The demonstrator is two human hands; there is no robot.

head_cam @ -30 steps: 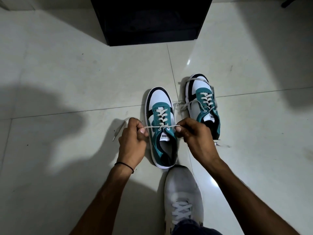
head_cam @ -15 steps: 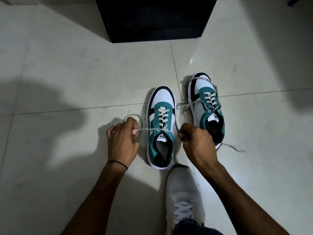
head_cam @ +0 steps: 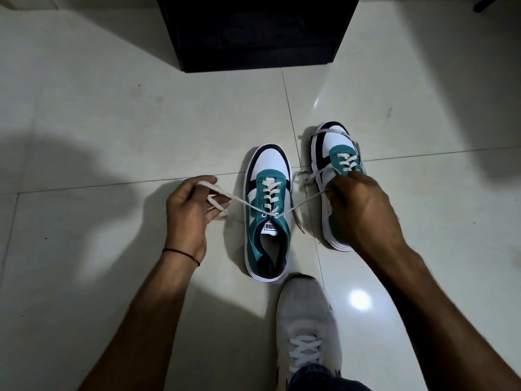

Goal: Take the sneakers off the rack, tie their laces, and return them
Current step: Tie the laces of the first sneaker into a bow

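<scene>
At the left of centre, the left hand (head_cam: 187, 214) is reaching in from the lower left, a thin black cord bracelet (head_cam: 181, 253) circling its wrist. Its fingers (head_cam: 207, 183) are curling around the left lace end (head_cam: 218, 197), the flat white lace looping across them and running taut toward the shoe.

In the middle of the frame, the near teal sneaker (head_cam: 267, 213) is standing on the pale tiled floor (head_cam: 112, 122), toe pointing toward the top of the frame, its white toe cap edged in black. The two lace ends are crossing at the top eyelets, just above the tongue label, and spreading out to either hand.

Right of centre, the right hand (head_cam: 363, 210) is pinching the right lace end (head_cam: 307, 199) with its fingers pressed together, the lace stretching taut down to the crossing. This hand is covering much of the second teal sneaker (head_cam: 335, 153), which is sitting just beside the first, slightly higher in the frame, its own laces lying loose over the toe and side.

At the top centre, a black rack (head_cam: 259, 32) is standing on the floor, well apart from the sneakers. At the bottom centre, the person's own grey shoe (head_cam: 306, 320) is resting just below the near sneaker's heel.
</scene>
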